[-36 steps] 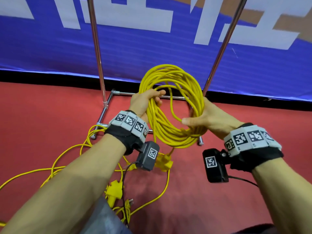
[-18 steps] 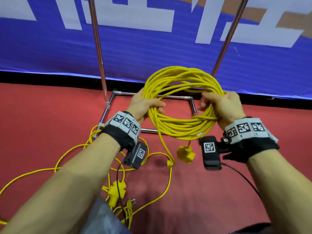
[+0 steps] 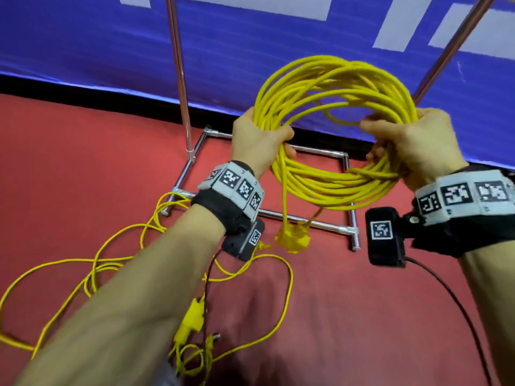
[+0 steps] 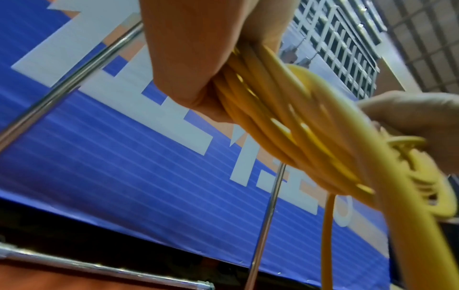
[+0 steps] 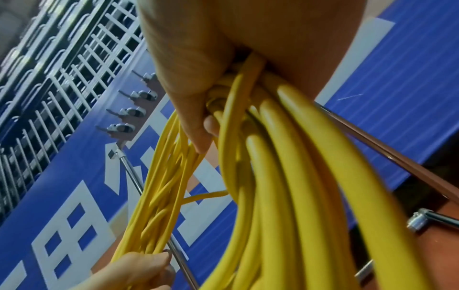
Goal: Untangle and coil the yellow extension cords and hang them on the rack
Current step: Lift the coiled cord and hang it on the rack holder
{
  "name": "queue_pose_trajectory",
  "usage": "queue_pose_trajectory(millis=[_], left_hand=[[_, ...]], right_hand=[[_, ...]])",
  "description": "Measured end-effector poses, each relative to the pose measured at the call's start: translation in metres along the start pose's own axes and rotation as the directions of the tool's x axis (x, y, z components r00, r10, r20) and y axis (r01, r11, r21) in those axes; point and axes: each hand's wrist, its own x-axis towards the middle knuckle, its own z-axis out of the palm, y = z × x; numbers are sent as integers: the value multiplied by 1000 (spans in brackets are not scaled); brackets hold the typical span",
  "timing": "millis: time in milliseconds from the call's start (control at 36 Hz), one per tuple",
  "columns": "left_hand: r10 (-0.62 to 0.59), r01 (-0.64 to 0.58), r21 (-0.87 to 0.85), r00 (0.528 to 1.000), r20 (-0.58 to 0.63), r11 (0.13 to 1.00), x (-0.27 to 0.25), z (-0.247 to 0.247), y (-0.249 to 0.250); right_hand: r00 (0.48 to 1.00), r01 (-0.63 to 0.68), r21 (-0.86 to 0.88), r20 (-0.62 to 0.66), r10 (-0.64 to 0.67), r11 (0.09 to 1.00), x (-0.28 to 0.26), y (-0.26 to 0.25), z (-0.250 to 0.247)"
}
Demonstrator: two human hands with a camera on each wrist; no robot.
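Once our right hand [image 3: 418, 146] had shifted from beneath to the side of the coiled yellow extension cord [image 3: 334, 135], both it and our left hand [image 3: 256, 140] curled their fingers round the loops, ready, we judged, for hanging.

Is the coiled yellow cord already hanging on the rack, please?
No, the coil is held in the air between the left hand and right hand, not on the rack.

Both rack uprights [image 3: 179, 79] run off the head view's top edge; the coil [image 3: 334, 129] hides most fingers of each hand, and the dangling plug [image 3: 294, 239] is blurred
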Motion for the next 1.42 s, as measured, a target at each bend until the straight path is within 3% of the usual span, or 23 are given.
queue_pose_trajectory(millis=[111, 167, 333, 417, 556, 667, 750, 861, 917, 1055, 1139, 1417], left_hand=[[-33, 36, 79, 999, -40, 996, 6, -1, 17], [-56, 61, 108, 997, -44, 992, 9, -3, 29], [-74, 82, 199, 996, -47, 977, 17, 7, 80], [-10, 23, 311, 999, -43, 950, 21, 15, 120], [55, -135, 551, 986, 159, 824, 22, 29, 216], [-97, -118, 643, 953, 288, 757, 30, 36, 297], [-105, -108, 618, 949, 299, 778, 39, 39, 363], [-86, -23, 554, 981, 171, 832, 54, 46, 439], [-144, 64, 463, 980, 140, 884, 64, 50, 466], [-290, 219, 317, 936, 198, 923, 80, 59, 513], [-320, 248, 286, 916, 243, 926, 89, 67, 524], [-288, 231, 349, 950, 122, 908, 129, 98, 522]], right_hand=[[986, -39, -262, 144, 79, 964, 11, -13, -6], [971, -94, -287, 187, 152, 953, 12, -23, -7], [939, -301, -40, 163, 303, 953, 16, -66, -9], [926, -346, 67, 183, 330, 936, 15, -104, -20], [858, -482, 194, 302, 415, 855, 21, -184, -53], [836, -538, 284, 298, 461, 793, 28, -258, -72], [823, -552, 309, 349, 448, 774, 31, -324, -77], [792, -586, 370, 450, 413, 721, 41, -405, -78], [781, -604, 405, 469, 411, 686, 48, -436, -80], [809, -560, 268, 379, 449, 784, 66, -482, -91], [827, -549, 255, 304, 473, 796, 81, -491, -94], [902, -431, 185, 70, 426, 883, 141, -482, -94]])
